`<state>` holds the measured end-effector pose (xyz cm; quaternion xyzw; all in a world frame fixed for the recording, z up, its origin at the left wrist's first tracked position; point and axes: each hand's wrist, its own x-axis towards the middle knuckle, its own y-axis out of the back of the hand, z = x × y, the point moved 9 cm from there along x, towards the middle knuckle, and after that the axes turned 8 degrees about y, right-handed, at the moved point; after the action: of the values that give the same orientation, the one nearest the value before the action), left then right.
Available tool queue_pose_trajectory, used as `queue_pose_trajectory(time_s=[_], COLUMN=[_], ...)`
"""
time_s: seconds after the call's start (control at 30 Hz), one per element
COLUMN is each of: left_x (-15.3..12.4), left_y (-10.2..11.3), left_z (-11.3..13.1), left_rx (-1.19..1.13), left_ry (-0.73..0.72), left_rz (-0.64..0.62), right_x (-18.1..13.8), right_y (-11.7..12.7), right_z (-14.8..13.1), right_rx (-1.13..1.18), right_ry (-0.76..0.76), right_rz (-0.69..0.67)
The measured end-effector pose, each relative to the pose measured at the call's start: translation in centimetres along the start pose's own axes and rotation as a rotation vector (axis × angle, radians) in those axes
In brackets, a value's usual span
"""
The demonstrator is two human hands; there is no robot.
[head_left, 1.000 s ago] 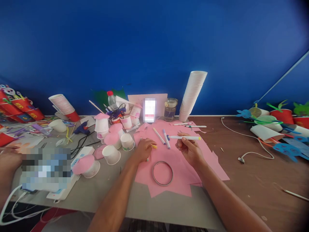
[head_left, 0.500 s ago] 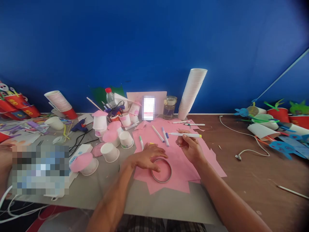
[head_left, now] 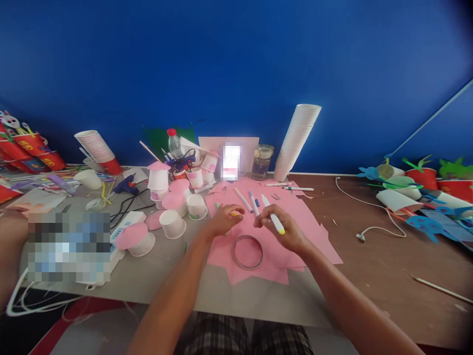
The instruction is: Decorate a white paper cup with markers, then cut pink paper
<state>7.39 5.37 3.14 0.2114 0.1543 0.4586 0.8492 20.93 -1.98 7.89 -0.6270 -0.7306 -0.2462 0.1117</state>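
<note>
My right hand (head_left: 283, 229) grips a white marker (head_left: 274, 217) with a yellow rear end, its other end pointing up and away from me. To its left, my left hand (head_left: 224, 221) has its fingers curled in around a small yellow piece that looks like a marker cap (head_left: 235, 214). Both hands are over pink paper (head_left: 295, 246) spread in overlapping sheets. A thin round ring (head_left: 249, 268) lies on the paper just below the hands. Capped markers (head_left: 244, 201) lie beyond my hands, two of them with purple or blue caps.
White paper cups (head_left: 172, 227), some with pink paper tops, stand left of the paper. Farther left are a glue gun (head_left: 125, 185), a power strip (head_left: 123, 241) and another person's arm (head_left: 13, 241). A tall cup stack (head_left: 297, 143) leans near a jar (head_left: 262, 162). A white cable (head_left: 384, 229) lies right.
My left hand has lifted off the ring and closed on the yellow piece. My right hand has moved left and turned the marker from level to pointing away. The view shifted slightly.
</note>
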Motion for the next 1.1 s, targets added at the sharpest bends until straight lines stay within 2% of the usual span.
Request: queue_pose_trajectory(time_s=[0.1,0.23,0.33,0.47,0.73,0.87,0.97,1.1], left_x=[0.3,0.8,1.3,1.4,-3.4,-4.9,-5.1,-4.9], left_y=[-0.4,-1.0,-1.2,-1.3,-0.7,-1.0,-1.4,-1.4], left_z=[0.0,-0.2,-0.5,0.2,1.9,1.6,0.7,-0.3], left_rx=[-0.048,-0.003,0.021,-0.006,0.225,0.293,0.341,0.353], left_ry=[-0.017,-0.024,0.003,0.001,-0.164,-0.214,-0.200,-0.199], left_rz=[-0.014,0.001,0.017,-0.054,-0.191,-0.275,-0.302,-0.249], right_x=[-1.6,-4.0,-5.0,-5.5,-5.9,-6.1,-6.2,-6.5], right_y=[-2.2,-4.0,-4.6,-4.9,-4.9,-5.0,-4.9,-4.8], right_z=[-0.5,0.0,0.9,1.2,1.2,1.4,1.6,1.9], right_rx=[-0.283,-0.500,-0.557,-0.571,-0.574,-0.579,-0.596,-0.626], right_ry=[0.074,0.221,0.274,0.319,0.324,0.321,0.321,0.304], right_rz=[-0.212,-0.319,-0.329,-0.317,-0.326,-0.327,-0.320,-0.324])
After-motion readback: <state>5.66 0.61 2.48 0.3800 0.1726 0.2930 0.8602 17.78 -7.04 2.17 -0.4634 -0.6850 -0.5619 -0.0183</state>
